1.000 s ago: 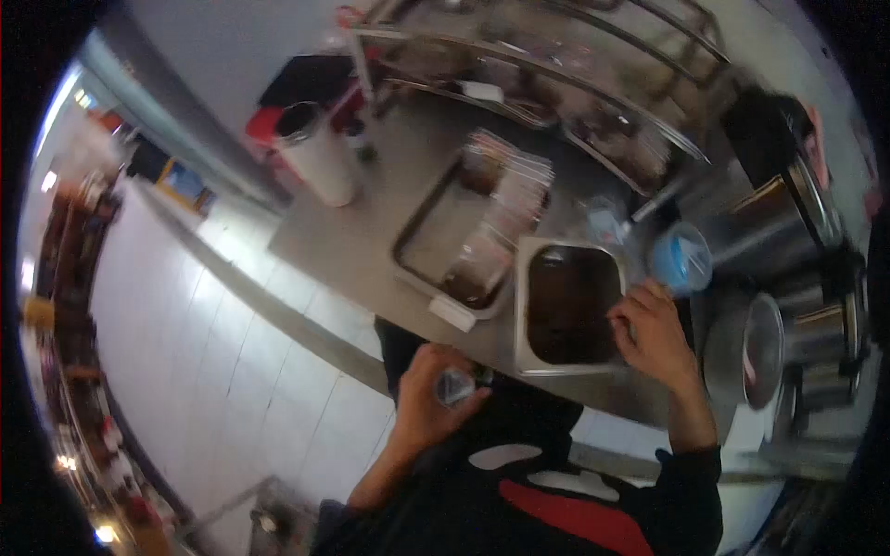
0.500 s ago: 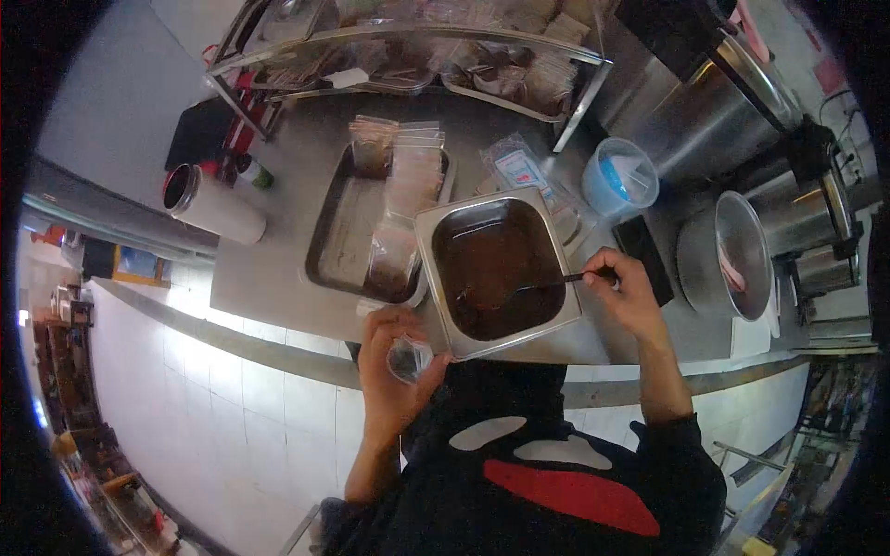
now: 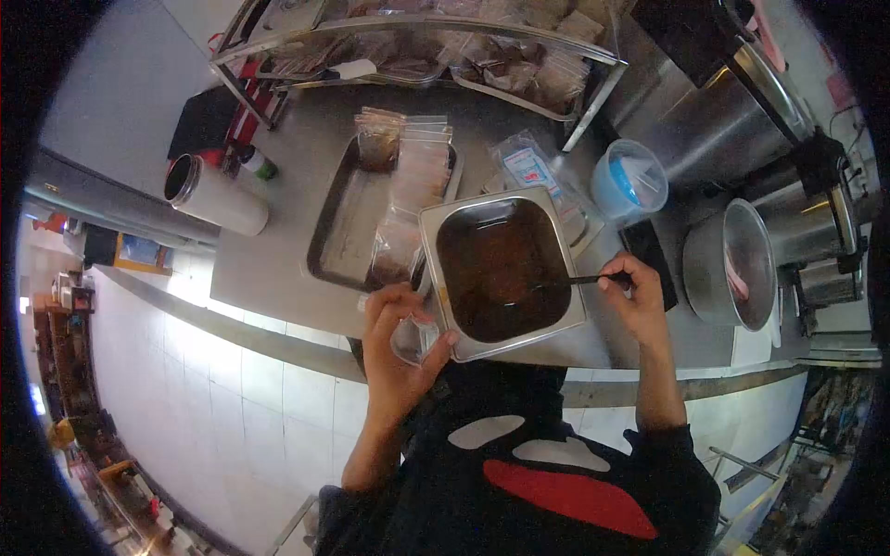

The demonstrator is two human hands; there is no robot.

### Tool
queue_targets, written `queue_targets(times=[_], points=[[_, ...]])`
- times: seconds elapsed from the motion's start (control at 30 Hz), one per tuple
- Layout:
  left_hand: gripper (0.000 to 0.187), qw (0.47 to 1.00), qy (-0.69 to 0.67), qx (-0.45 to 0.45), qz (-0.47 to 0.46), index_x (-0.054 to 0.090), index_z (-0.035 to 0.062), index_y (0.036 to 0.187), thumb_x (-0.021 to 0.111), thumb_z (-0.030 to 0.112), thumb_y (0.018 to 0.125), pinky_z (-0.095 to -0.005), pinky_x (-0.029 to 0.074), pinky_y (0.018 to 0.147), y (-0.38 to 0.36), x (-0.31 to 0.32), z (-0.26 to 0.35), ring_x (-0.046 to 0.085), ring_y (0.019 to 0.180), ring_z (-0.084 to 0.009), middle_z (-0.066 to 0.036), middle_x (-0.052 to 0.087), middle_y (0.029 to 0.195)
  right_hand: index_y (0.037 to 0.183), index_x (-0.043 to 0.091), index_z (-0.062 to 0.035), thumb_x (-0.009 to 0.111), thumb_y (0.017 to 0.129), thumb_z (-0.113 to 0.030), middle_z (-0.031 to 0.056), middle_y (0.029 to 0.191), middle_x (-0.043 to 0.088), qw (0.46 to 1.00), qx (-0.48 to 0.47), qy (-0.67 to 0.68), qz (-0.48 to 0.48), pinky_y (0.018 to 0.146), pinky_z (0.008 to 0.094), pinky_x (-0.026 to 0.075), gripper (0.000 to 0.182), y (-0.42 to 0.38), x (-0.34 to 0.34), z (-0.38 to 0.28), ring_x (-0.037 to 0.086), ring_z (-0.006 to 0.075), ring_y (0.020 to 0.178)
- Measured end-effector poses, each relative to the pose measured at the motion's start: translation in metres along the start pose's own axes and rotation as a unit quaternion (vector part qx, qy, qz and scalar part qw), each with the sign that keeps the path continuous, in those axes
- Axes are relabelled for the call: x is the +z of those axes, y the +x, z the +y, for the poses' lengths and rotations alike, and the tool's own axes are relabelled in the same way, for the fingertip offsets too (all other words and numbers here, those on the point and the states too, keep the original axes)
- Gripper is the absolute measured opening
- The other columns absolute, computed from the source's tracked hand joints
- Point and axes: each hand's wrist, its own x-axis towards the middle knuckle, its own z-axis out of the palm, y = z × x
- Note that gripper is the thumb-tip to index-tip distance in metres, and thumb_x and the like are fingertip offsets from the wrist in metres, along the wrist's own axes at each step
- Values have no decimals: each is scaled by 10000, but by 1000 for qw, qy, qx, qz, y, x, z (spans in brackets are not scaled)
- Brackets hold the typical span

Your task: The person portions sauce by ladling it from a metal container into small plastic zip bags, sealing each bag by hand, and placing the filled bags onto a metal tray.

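A square metal pan [image 3: 429,269] holds dark brown, glossy liquid and sits near the counter's front edge. My right hand [image 3: 638,295] pinches the dark handle of a spoon [image 3: 586,279] that reaches over the pan's right rim. The far end of the spoon is hidden in the liquid. At the pan's lower left corner, my left hand [image 3: 394,345] is curled around a small clear plastic bag [image 3: 408,341] with its mouth spread wide. Just behind that hand lies a metal tray [image 3: 321,248] with a row of filled clear bags [image 3: 417,176] along its right side.
A shelf rack [image 3: 417,26] with trays of packed bags stands at the back. To the right are a blue-tinted plastic tub [image 3: 629,181], a black flat object [image 3: 646,248] and a large metal pot [image 3: 709,269]. A white cylinder [image 3: 221,199] lies or leans at left.
The spoon has gone deeper into the liquid, and its end, visible before, is now hidden. My left hand still holds the clear bag beside the pan. The view has shifted slightly.
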Motion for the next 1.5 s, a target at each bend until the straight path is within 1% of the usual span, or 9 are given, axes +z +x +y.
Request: queue_targets(times=[0.2,0.3,0.4,0.5,0.6,0.87,1.07,1.3,1.5], points=[[337,1000,-12,-2,10,593,58,898,835,91,666,-412,422,969,2,1,1,546,1109,-311,-132,552,1108,844,591,-41,682,835,-42,-24,764,523,1000,-10,-27,-4,633,238,349,92,-1,0,1,444,62,705],[331,1000,-20,7,10,594,57,895,829,78,663,-412,420,972,3,2,0,544,1110,-312,-131,551,1111,849,589,-40,682,837,-50,-22,769,524,999,32,35,-2,634,234,351,95,-1,-3,7,446,62,706],[324,1000,-22,3,11,596,59,891,825,78,664,-411,418,975,3,1,1,542,1113,-311,-132,551,1112,863,585,-29,673,848,-54,-19,791,529,1000,-1,5,-6,637,238,357,93,-1,1,11,446,63,713],[315,1000,-27,0,14,598,59,890,822,87,670,-410,416,975,3,1,2,537,1115,-312,-134,549,1116,877,585,-21,671,857,-60,-14,818,529,1000,2,-19,-15,651,238,368,96,-2,0,12,454,62,736],[312,1000,-30,3,8,598,61,898,818,91,679,-412,415,974,5,2,3,530,1117,-314,-136,539,1120,853,616,-38,699,796,-19,6,757,579,998,-38,48,33,630,253,385,103,2,-5,5,494,93,689],[370,999,-1,54,-1,581,78,966,819,92,683,-414,412,955,12,6,3,517,1099,-312,-139,526,1113,861,620,-23,704,809,-33,10,758,576,1000,-6,0,31,633,248,383,99,3,-7,-1,487,87,686],[344,997,37,65,2,584,82,910,821,71,661,-423,425,903,17,9,15,519,1046,-325,-137,535,1081,864,625,-24,710,812,-34,6,765,575,998,-8,22,54,641,245,390,101,0,-14,-22,487,88,687],[346,998,22,60,12,590,95,911,817,57,653,-440,394,926,21,13,14,498,1056,-338,-137,538,1094,885,630,-24,714,817,-34,13,790,561,998,-25,19,53,667,236,390,109,1,-10,-27,491,90,722],[380,992,89,89,4,604,42,954,821,137,658,-438,407,954,30,18,25,522,1085,-342,-162,542,1118,887,632,-16,715,822,-47,33,782,551,986,-140,12,89,660,245,386,110,4,-12,-80,487,115,720]])
